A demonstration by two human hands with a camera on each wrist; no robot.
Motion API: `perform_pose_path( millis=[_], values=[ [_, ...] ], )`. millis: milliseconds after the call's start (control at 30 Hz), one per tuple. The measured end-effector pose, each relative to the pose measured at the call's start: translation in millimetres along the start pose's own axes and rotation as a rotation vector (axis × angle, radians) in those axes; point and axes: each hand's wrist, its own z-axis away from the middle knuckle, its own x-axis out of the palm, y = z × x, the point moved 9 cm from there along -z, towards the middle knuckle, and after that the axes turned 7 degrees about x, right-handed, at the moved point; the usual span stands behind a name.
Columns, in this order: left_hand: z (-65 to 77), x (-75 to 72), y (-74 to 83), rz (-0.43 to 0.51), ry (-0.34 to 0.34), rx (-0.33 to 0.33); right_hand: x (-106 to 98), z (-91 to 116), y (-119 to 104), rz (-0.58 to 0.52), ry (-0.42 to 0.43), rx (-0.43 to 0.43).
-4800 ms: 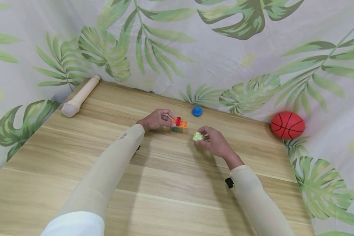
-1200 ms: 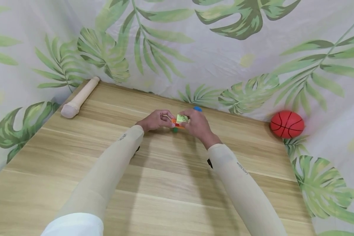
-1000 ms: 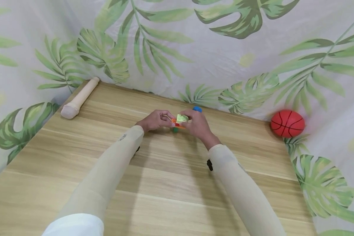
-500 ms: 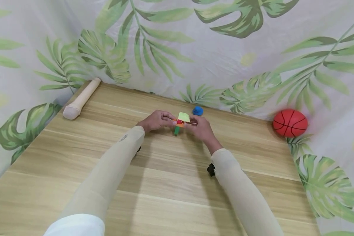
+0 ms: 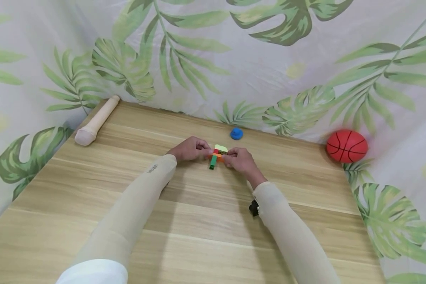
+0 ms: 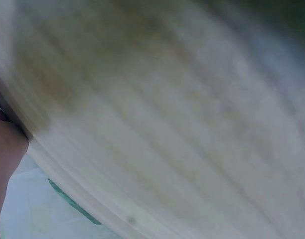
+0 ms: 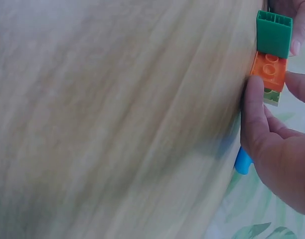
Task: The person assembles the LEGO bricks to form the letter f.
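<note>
Both hands hold a small stack of toy building bricks above the table in the head view. It has a light green brick on top, a red brick under it, an orange brick below, and a green brick pointing down toward the viewer. My left hand pinches the stack's left side; its exact contact is hidden. On the other side, my right hand pinches the orange brick's end between thumb and fingers, as the right wrist view also shows. Only part of the left hand appears in the left wrist view.
Behind the hands lies a blue rounded object. A red basketball-patterned ball sits at the table's right back corner, and a pale microphone-shaped object lies along the left edge. Leaf-print cloth hangs around the wooden table.
The right hand brought the light green brick from the right onto the red brick, then moved its grip to the orange brick. The stack has since tilted, showing more of the green brick.
</note>
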Motion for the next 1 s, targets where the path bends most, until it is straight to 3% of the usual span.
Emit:
perform_pose_path(
  millis=[500, 1000],
  values=[
    [0.7, -1.4, 0.8, -0.005, -0.008, 0.003, 3.2, -7.6, 8.5, -0.209, -0.095, 0.022],
    [1.6, -6.8, -6.5, -0.017, 0.032, -0.008, 7.5, -17.7, 12.7, -0.283, -0.122, 0.044]
  ],
)
